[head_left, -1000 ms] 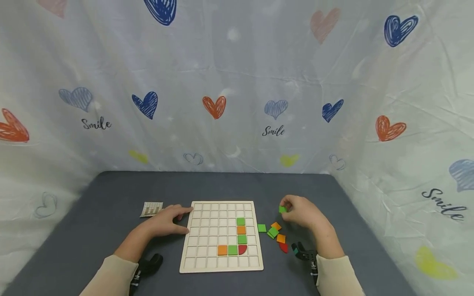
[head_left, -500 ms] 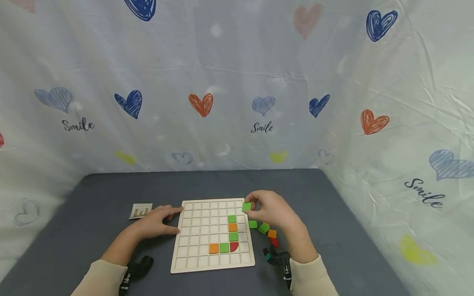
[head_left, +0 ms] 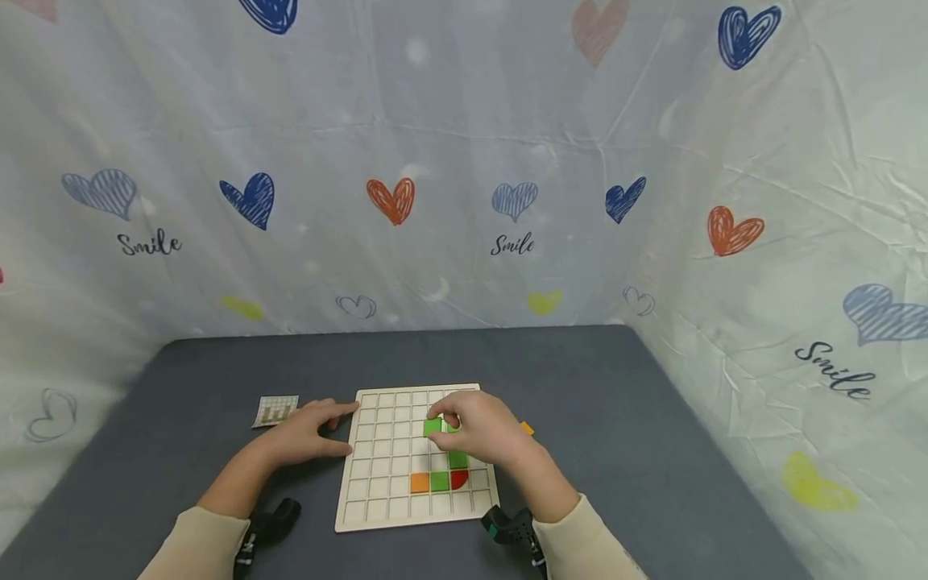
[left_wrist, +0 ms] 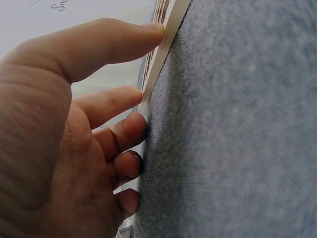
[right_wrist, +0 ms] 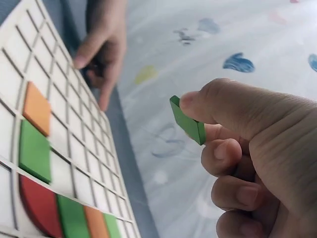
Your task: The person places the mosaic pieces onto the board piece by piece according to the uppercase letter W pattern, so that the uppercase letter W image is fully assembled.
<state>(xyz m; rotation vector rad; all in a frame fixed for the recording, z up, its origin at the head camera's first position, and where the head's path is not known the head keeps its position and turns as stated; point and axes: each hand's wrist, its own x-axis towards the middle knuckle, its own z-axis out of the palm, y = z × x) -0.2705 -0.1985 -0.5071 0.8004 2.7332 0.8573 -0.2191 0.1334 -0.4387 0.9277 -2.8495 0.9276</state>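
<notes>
Tile (head_left: 432, 428), a green square, hangs pinched in the right hand (head_left: 480, 427) above the grid board (head_left: 380, 465), whose left edge the left hand (head_left: 308, 435) touches, thumb and forefinger apart, and a loosened grip could drop it askew.

Sleeves: left sleeve (head_left: 197, 544) and right sleeve (head_left: 589, 546), both cream, plain cloth; each cuff ends on the forearm. Wrist units: left camera (head_left: 278, 520), black, with a rounded head; right camera (head_left: 507, 528), black, with a small teal patch (head_left: 493, 531) at its end. Below each camera: a dark strap (head_left: 246, 556) with pale markings too small to read. Left grip (head_left: 313, 436) and right grip (head_left: 477, 427): bare; right fingernails (right_wrist: 223, 150) short.
</notes>
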